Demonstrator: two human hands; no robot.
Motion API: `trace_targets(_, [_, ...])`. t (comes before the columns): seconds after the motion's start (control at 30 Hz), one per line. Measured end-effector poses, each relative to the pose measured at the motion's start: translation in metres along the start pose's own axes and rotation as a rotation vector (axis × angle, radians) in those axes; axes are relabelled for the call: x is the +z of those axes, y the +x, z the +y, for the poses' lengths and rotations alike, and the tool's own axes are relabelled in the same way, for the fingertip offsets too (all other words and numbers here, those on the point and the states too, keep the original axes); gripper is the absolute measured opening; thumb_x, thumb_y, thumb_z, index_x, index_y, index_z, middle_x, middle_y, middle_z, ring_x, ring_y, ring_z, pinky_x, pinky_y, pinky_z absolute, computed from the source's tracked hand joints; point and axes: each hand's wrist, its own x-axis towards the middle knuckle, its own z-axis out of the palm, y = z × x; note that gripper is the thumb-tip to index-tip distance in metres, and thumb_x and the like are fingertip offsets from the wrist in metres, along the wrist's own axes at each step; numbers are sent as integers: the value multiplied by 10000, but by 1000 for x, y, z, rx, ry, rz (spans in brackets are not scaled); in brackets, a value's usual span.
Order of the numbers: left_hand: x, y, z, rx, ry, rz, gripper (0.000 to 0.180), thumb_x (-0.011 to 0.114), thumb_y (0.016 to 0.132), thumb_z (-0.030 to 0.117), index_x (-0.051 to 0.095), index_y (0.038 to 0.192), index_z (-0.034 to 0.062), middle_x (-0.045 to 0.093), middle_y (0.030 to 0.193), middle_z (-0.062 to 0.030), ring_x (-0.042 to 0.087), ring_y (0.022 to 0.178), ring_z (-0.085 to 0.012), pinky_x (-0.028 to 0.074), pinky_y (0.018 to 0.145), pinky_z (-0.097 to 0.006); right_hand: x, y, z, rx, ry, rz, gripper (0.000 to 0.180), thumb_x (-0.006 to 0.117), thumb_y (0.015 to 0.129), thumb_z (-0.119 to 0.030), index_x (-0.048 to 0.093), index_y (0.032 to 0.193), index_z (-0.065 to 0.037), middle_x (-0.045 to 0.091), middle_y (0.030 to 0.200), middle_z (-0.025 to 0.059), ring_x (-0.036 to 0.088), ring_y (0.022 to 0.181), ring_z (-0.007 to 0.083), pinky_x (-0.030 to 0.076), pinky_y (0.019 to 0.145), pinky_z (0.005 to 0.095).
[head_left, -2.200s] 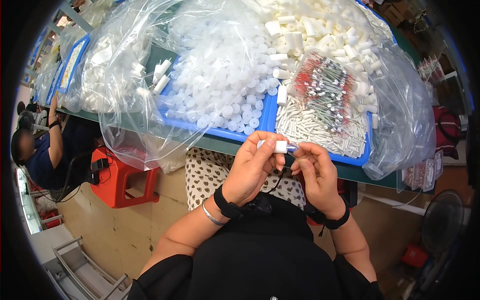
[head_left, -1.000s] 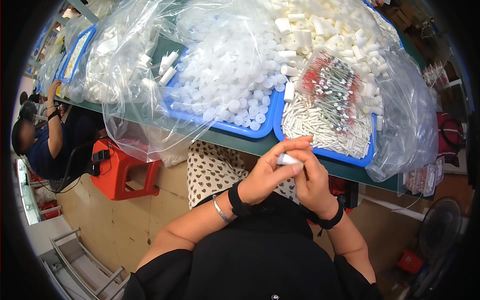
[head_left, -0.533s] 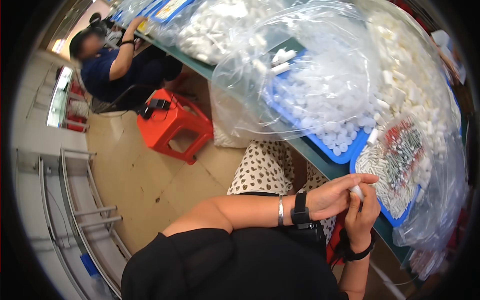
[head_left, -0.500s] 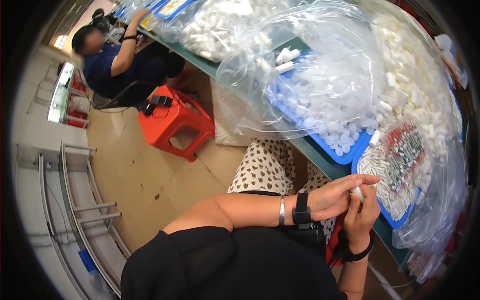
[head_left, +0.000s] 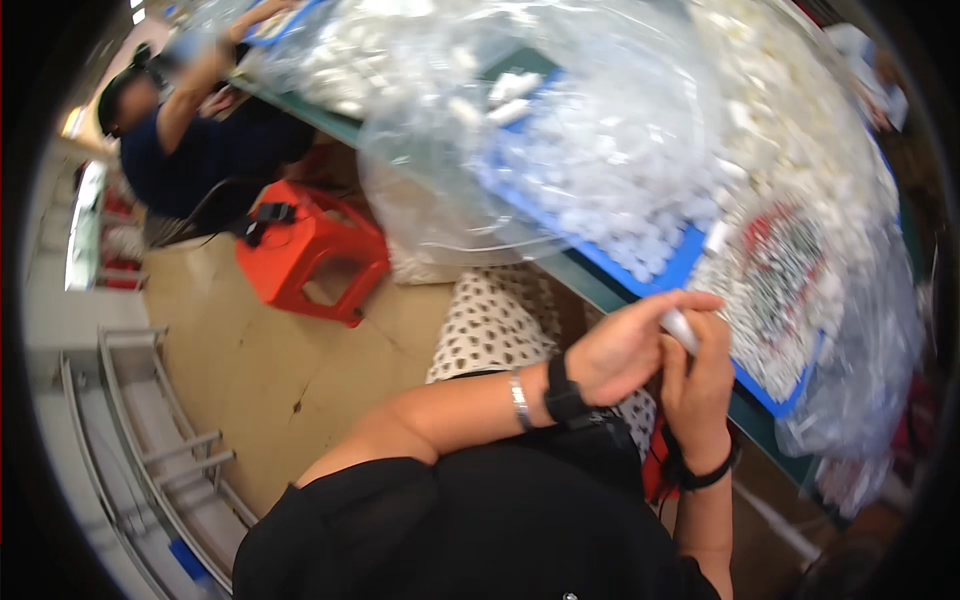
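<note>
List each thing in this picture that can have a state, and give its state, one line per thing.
left hand: closed on the small white piece
right hand: gripping the same piece
small white piece: held between both hands
clear plastic bag: full of white parts, lying on the blue tray
red stool: upright, unoccupied

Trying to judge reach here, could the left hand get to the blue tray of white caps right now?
Probably yes. The left hand is just below the tray at the table edge, with nothing between them. But its grip is on a small white piece shared with the right hand, and a clear bag partly covers the caps.
</note>
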Motion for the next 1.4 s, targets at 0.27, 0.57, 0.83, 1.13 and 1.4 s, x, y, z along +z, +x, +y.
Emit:
trace_targets(0.27, [3, 1, -20, 11, -47, 38, 363, 373, 1061, 365, 490, 1297, 116, 389, 1499, -76, 338, 1407, -316, 335, 1154, -456, 0, -5, -3, -24, -162, 13, 261, 661, 849, -15, 573, 1085, 52, 619, 856, 168, 627, 687, 333, 485, 559, 394])
trace_targets(0.57, [14, 8, -5, 32, 180, 72, 600, 297, 1044, 482, 314, 1473, 63, 359, 1512, -126, 372, 1384, -284, 332, 1147, -430, -4, -2, -3, 184, 178, 73, 321, 600, 931, -53, 478, 1222, 1, 593, 1007, 188, 618, 829, 365, 497, 713, 410])
trace_targets(0.83, [7, 5, -19, 89, 408, 137, 665, 265, 1040, 515, 254, 1499, 34, 359, 1517, -141, 471, 1310, -276, 382, 1111, -420, 12, -11, -2, 251, 222, 113, 202, 528, 997, -129, 514, 1140, 13, 613, 888, 157, 609, 684, 283, 478, 615, 352])
trace_targets(1.13, [10, 7, 8, 1, 442, 95, 607, 258, 1065, 446, 325, 1478, 7, 391, 1498, -149, 460, 1317, -286, 440, 1057, -408, -16, -4, 4, 994, 1465, -220, 423, 353, 1068, -359, 541, 1144, 12, 495, 745, 12, 337, 511, 32, 295, 456, 179])
trace_targets(1.4, [16, 5, -8, 71, 538, 146, 540, 283, 1070, 402, 450, 1354, -26, 493, 1403, -144, 525, 1258, -258, 414, 1080, -385, 5, -12, 1, 334, 239, -51, 272, 538, 1000, -264, 538, 1034, 6, 572, 670, 91, 550, 512, 236, 440, 471, 338])
